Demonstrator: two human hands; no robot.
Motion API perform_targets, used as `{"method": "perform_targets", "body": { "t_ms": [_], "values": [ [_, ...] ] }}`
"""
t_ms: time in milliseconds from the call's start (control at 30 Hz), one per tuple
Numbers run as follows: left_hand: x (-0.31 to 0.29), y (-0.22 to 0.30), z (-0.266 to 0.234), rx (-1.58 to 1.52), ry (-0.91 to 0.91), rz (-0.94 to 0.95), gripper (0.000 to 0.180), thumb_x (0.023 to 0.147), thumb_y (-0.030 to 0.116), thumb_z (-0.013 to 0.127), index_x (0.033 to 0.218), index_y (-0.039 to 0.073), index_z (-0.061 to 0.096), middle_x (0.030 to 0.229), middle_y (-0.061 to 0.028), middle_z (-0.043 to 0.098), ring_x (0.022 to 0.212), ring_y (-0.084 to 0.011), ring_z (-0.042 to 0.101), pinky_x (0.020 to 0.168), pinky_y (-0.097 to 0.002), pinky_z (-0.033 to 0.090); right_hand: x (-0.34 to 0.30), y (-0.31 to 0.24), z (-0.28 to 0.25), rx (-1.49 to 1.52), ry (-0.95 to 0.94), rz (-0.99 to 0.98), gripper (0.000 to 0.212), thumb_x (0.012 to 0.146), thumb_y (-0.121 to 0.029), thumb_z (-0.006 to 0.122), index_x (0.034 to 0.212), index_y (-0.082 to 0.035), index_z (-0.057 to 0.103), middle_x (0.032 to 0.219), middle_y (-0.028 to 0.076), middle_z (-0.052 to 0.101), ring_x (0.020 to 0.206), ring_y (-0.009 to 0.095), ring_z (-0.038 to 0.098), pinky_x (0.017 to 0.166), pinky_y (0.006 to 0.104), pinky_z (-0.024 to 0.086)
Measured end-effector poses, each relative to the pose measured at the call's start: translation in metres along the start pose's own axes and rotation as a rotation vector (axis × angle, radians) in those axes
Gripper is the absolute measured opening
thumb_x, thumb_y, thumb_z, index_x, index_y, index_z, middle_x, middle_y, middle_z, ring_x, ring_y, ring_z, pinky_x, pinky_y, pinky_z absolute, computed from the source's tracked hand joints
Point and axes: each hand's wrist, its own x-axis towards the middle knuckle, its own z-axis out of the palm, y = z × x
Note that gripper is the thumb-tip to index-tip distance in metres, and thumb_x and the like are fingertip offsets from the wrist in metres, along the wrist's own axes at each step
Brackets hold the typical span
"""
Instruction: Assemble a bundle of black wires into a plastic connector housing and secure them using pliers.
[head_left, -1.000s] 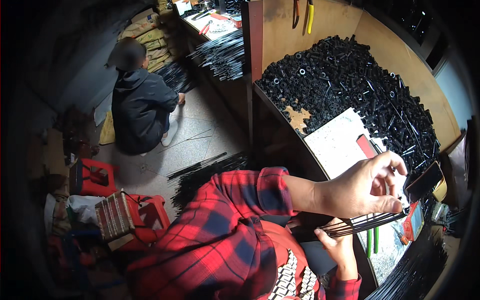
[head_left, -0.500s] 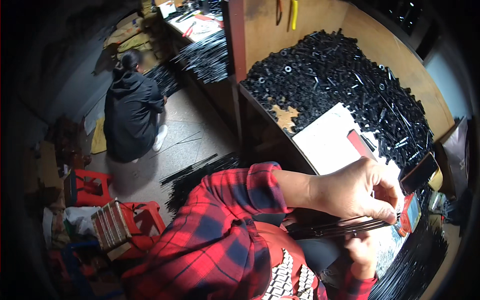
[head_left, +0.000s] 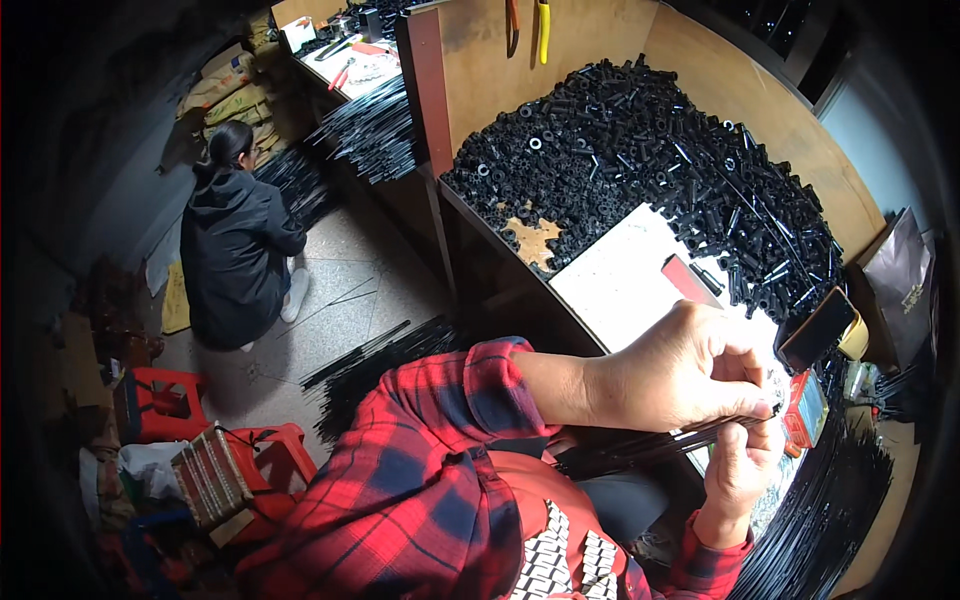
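My left hand (head_left: 670,375) reaches across from the left, its thumb and fingers pinched on the end of a bundle of thin black rods (head_left: 625,455). The rods slant back toward my lap, beneath the left wrist. Just below those fingertips is my right hand (head_left: 738,475), thumb raised and fingers curled at the same end of the bundle. What the right fingers hold there, if anything, is hidden. Beyond the hands, a white board (head_left: 620,275) lies on the bench beside a large heap of short black tubular pieces (head_left: 650,160).
A phone (head_left: 818,330) leans at the bench's right. More black rods (head_left: 830,500) lie at the lower right, others (head_left: 370,375) by the floor at left. A person in a dark hooded jacket (head_left: 235,255) crouches at far left. Red stools (head_left: 165,400) stand near the left.
My right hand has risen to the rod ends and now meets the left fingertips. The bundle looks more tightly gathered. The whole view has shifted slightly.
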Motion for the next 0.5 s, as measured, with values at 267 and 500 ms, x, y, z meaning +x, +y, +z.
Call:
{"method": "perform_targets", "body": {
  "t_ms": [267,500],
  "values": [
    [-0.03,-0.027,-0.085,1.144,0.464,0.144,0.023,0.08,0.007,0.061,0.102,0.002,0.061,0.088,-0.0124,0.061,0.075,-0.0215,0.062,0.065,-0.0308,0.049,0.008,0.002,-0.002,-0.013,-0.006,0.029,0.021,0.091,-0.014,0.058,0.1,0.004,0.052,0.082,0.017,0.063,0.067,0.027,0.065,0.065,0.039,0.056],
    [-0.062,-0.071,-0.184,1.868,0.57,-0.572,0.014,0.077,0.015,0.064,0.083,0.004,0.07,0.098,-0.0149,0.062,0.093,-0.0317,0.06,0.079,-0.0406,0.05,0.006,0.004,-0.004,-0.019,0.06,0.039,0.023,0.092,-0.014,0.058,0.106,0.002,0.051,0.089,0.015,0.061,0.066,0.023,0.064,0.063,0.036,0.056]
  ]
}}
